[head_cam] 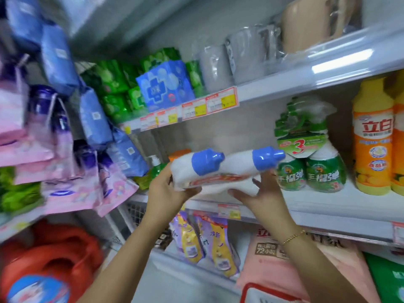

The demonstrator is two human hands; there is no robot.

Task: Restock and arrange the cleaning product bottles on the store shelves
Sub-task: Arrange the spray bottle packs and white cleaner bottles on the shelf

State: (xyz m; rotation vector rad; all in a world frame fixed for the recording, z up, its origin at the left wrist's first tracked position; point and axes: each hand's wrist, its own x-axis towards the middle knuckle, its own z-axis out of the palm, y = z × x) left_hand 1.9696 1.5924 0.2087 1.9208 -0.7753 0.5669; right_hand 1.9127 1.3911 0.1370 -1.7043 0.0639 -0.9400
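Observation:
A twin pack of two white bottles with blue caps [220, 169] lies on its side in front of the middle shelf [328, 206], caps pointing right. My left hand [168, 189] grips its left end, thumb under the pack. My right hand [262, 193] supports the pack from below and from the right, with its fingers spread and straight. To the right on the same shelf stands a bundle of green spray bottles [310, 149], then tall orange dish-soap bottles [373, 138]. A green pump bottle [156, 167] shows behind my left hand.
Green and blue packets [153, 84] fill the upper shelf, with grey wrapped goods [229, 60] beside them. Pink and blue packets [65, 149] hang at the left. Refill pouches [205, 241] and a pink bag [284, 259] sit on the lower shelf; a red item [50, 259] is lower left.

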